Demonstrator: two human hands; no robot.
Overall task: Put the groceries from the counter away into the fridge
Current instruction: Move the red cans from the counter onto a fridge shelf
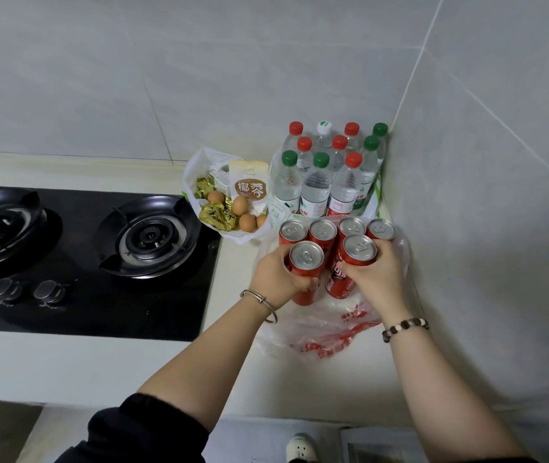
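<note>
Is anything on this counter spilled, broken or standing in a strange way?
Nothing is spilled or broken. The one odd point: loose eggs lie unprotected in an open white bag among gold-wrapped packets, close to the stove. The cans and bottles stand upright.

Both hands, L [274,279] & R [378,279], each grip a red can [304,262].

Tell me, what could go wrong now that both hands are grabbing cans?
Each of the hands, left and right, grips one red can, so neither is free to steady the four cans standing close behind; a nudge while lifting might tip them. The plastic bag under the cans could drag along and shift them. The loose eggs in the open bag nearby might crack if a can falls that way.
</note>
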